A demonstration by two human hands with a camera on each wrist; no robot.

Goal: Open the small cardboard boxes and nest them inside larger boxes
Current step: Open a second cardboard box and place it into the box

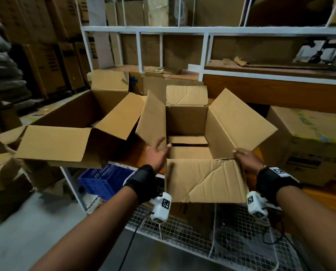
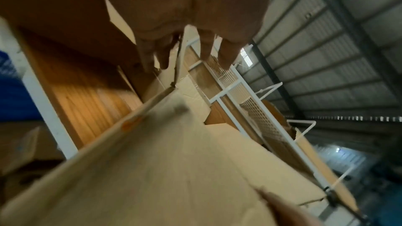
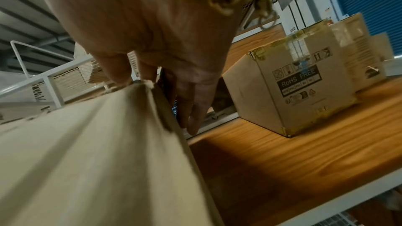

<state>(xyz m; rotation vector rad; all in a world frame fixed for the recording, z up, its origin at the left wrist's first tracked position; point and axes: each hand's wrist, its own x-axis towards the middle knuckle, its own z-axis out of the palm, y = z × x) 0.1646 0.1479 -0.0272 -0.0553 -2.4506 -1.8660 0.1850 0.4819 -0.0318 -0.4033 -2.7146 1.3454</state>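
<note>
Two hands work one opened carton in the head view: the left hand (image 1: 157, 153) lies with straight fingers against the box's left wall, thumb hooked over the rim, while the right hand (image 1: 246, 157) pinches the near right corner where the creased front flap (image 1: 204, 180) folds down toward the person. Between the two grips, the small cardboard box (image 1: 186, 124) stands on the wooden shelf surface (image 1: 319, 200) with all four flaps spread, so the opening step looks done for this one. Its inside appears bare except for its own bottom flaps. Just left of the left grip, a larger box (image 1: 69, 130) lies open and seemingly vacant; the nesting, by this evidence, remains ahead. Right of the right grip sits a taped box (image 1: 308, 145), apparently not yet opened.

From the left wrist, the fingers (image 2: 150, 54) reach straight and loose along a cardboard edge, curled round nothing; blurred cardboard (image 2: 165, 169) fills the foreground.

From the right wrist, the thumb and fingers (image 3: 195, 106) close on the corner of the flap (image 3: 93, 152), thumb above, fingers below. Beyond that grip the taped box (image 3: 293, 88), marked RoHS FREE, stands well apart on the shelf surface (image 3: 304, 161), still sealed with tape.
</note>
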